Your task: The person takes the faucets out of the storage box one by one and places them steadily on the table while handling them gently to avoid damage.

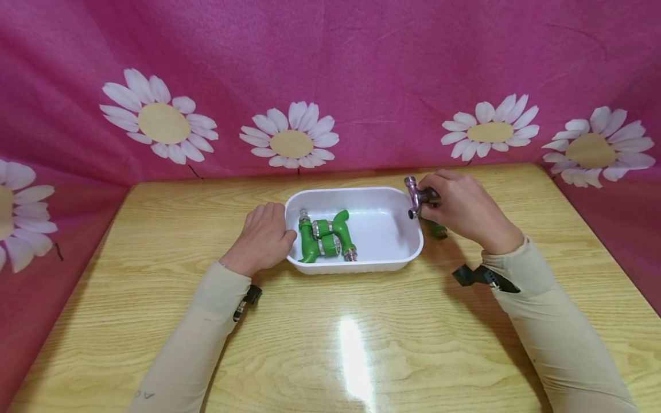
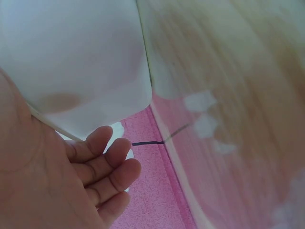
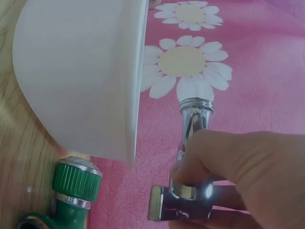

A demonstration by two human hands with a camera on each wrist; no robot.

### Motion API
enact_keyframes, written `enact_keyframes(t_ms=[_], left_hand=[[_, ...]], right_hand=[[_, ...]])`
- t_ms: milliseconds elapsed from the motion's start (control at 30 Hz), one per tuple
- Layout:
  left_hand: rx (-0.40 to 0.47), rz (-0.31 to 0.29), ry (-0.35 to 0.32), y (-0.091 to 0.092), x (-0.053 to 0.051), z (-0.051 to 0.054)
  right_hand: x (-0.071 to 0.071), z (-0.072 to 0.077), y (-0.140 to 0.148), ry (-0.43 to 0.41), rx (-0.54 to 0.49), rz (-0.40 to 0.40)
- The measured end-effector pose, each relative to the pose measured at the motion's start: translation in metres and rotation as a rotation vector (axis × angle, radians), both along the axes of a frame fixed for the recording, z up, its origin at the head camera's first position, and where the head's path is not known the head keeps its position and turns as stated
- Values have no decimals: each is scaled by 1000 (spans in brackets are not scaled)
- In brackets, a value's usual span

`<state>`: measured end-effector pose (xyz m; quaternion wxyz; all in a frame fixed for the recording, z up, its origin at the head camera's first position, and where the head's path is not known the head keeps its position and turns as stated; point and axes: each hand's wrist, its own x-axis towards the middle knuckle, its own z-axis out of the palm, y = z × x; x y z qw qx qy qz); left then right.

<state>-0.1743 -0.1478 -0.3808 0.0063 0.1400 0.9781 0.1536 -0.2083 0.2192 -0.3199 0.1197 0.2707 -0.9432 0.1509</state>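
Observation:
My left hand [image 1: 263,238] holds the left end of a white plastic tub [image 1: 356,267], its thumb over the rim. In the left wrist view, the fingers [image 2: 112,174] curl beside the tub's outer wall. Two green taps [image 1: 311,241] with ribbed handles and clear threaded ends lie inside at the left. My right hand [image 1: 467,206] grips a chrome tap [image 1: 415,198] just above the tub's right rim; in the right wrist view the thumb presses on its body. Another green tap [image 3: 76,183] lies on the table below that hand, mostly hidden in the head view.
The tub stands on a wood-grain table [image 1: 310,355] near its back edge. A pink cloth [image 1: 382,86] with large white daisies hangs behind and at both sides. Each wrist wears a dark camera strap [image 1: 485,278].

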Motion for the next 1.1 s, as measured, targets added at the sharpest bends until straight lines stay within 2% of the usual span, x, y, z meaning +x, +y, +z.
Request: enact_keyframes(t_ms=[800, 1100], left_hand=[[-3, 3, -6, 1, 0, 1], [2, 6, -34, 1, 1, 2]], right_hand=[[-6, -2, 10, -37, 0, -9], [-12, -4, 15, -58, 21, -14]])
